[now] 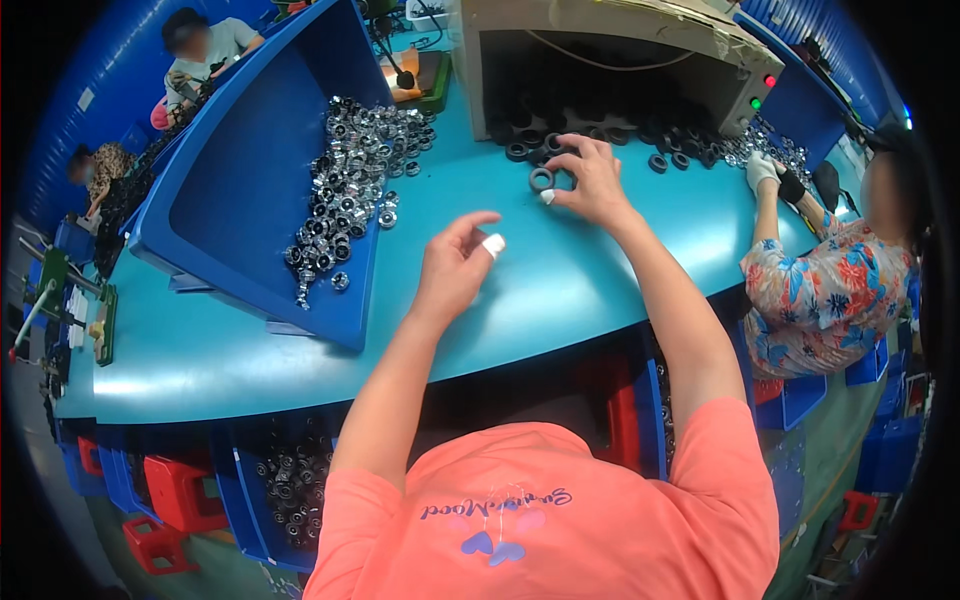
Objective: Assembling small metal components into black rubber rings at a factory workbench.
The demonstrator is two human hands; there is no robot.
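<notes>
My right hand [592, 185] pinches a black ring [541, 180] between its thumb and a fingertip, over the teal table. White tape wraps that thumb. More black rings [517, 151] lie just beyond it, at the mouth of a beige metal box [625, 25]. My left hand [455, 268] hovers over the table to the left, fingers apart, with nothing visible in it; its thumb is also wrapped in white. Left of that hand, a heap of shiny metal parts [350, 190] spills from a tilted blue bin [240, 150] onto the table.
On the box's right edge are a red light [769, 82] and a green light [756, 103]. At the right, a co-worker's gloved hand [762, 170] works by another metal heap [790, 150]. A green hand press [104, 325] stands far left. Under the table are red stools [185, 495] and blue bins.
</notes>
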